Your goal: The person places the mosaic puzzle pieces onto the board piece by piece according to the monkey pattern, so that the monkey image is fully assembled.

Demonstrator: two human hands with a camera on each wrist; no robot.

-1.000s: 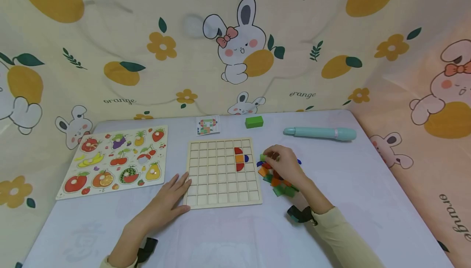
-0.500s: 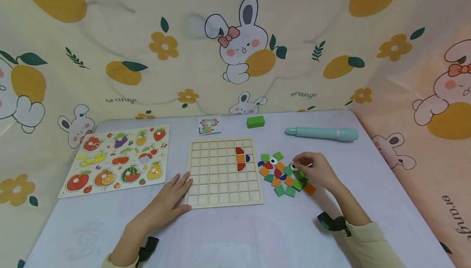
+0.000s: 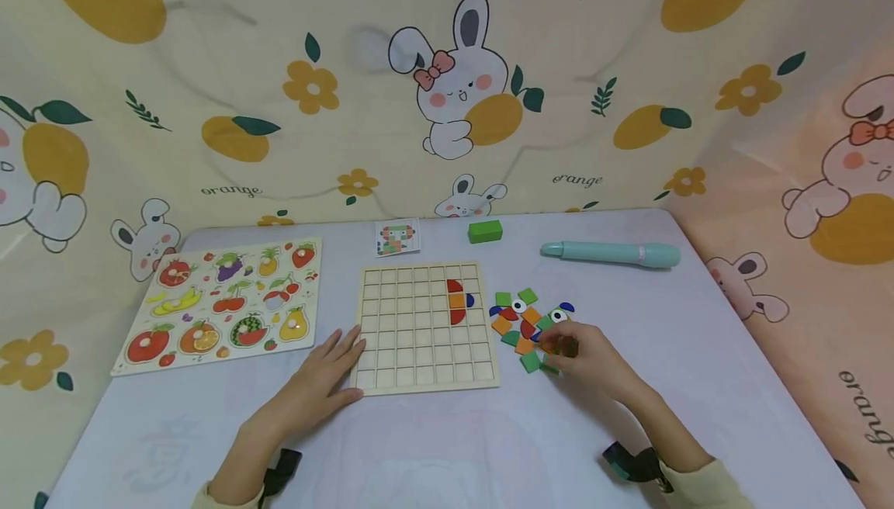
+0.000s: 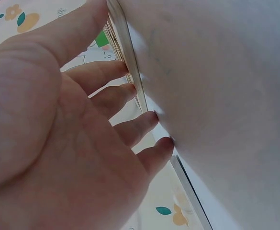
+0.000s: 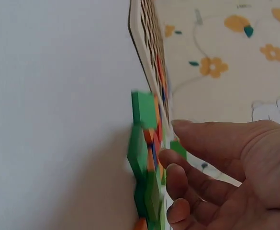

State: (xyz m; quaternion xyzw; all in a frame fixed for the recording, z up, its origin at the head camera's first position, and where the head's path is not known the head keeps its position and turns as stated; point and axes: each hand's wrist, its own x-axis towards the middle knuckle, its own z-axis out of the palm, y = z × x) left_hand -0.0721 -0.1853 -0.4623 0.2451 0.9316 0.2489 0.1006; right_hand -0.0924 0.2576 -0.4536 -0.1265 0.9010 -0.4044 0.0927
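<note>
My left hand [image 3: 314, 379] rests on the left edge of a wooden grid board [image 3: 405, 342], fingers fairly straight. In the left wrist view the fingertips [image 4: 151, 117] touch the board's side. On the board's right part lie two red half-round pieces [image 3: 455, 285], an orange square [image 3: 457, 302] between them and a blue half-round piece [image 3: 470, 300]. My right hand [image 3: 594, 358] hovers over loose coloured pieces beside the board, hiding some. The right wrist view shows a gap between thumb and fingers, near green tiles [image 5: 145, 109]; nothing is visibly held.
A fruit puzzle board [image 3: 216, 334] lies at the left. Behind the grid board are a small pattern card [image 3: 397, 238] and a green block [image 3: 485, 231]. A teal pen-shaped object [image 3: 608, 254] lies at the back right. Two round eye pieces [image 3: 518, 306] are among the loose pieces.
My right hand has moved from the pile's upper left to its right side, then down and slightly left over the lower pieces. My left hand stays at the board's edge.
</note>
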